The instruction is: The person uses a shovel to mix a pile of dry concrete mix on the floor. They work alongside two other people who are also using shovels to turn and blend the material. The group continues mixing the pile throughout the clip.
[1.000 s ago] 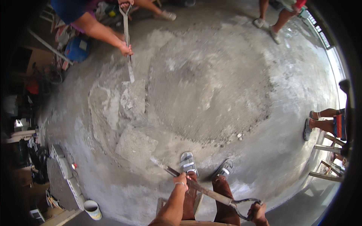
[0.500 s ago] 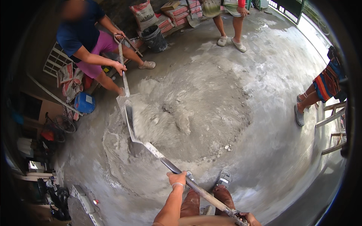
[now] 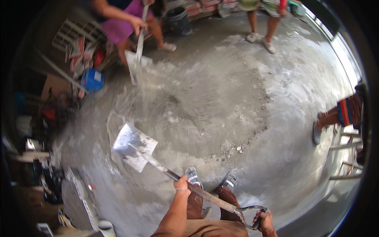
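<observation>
Both my hands hold a long shovel (image 3: 215,199) slanting from lower right to upper left. My left hand (image 3: 182,184) is wrapped round the shaft, just where the metal sleeve meets the wood. At the far end, my right hand (image 3: 263,221) grips the dark D-shaped handle. The shovel's square metal blade (image 3: 135,147) shows a mostly bare, shiny face and lies at the left edge of the grey mix. That wet-looking mix (image 3: 205,98) spreads in a wide, low heap on the floor, with a few pale stones along its near edge.
A co-worker in purple shorts (image 3: 123,21) holds another shovel (image 3: 138,59) over the heap's far left side. Two more people stand at the back and the right. A black bucket (image 3: 178,20), a blue container (image 3: 92,80) and sacks (image 3: 81,55) line the far and left sides.
My shovel's blade has come back toward me, away from the mix and the co-worker's shovel, and now shows its face. The co-worker's shovel has lifted and drawn back.
</observation>
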Demonstrator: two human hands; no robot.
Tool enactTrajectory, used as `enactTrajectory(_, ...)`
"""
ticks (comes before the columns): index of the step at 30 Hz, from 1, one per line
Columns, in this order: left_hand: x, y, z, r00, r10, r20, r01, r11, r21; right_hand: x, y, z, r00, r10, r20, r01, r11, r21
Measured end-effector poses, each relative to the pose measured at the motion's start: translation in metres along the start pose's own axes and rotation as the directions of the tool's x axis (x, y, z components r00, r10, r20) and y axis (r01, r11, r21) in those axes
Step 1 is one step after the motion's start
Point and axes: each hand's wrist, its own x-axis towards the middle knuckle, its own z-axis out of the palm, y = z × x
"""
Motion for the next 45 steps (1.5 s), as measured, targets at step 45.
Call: enactTrajectory(45, 0.16, -0.027, -0.105, 0.974, -0.122, -0.19, 0.125, 0.992, 0.004, 0.082, 0.071, 0.12, 0.99, -0.085, -0.113, 0.027, 0.899, -0.436)
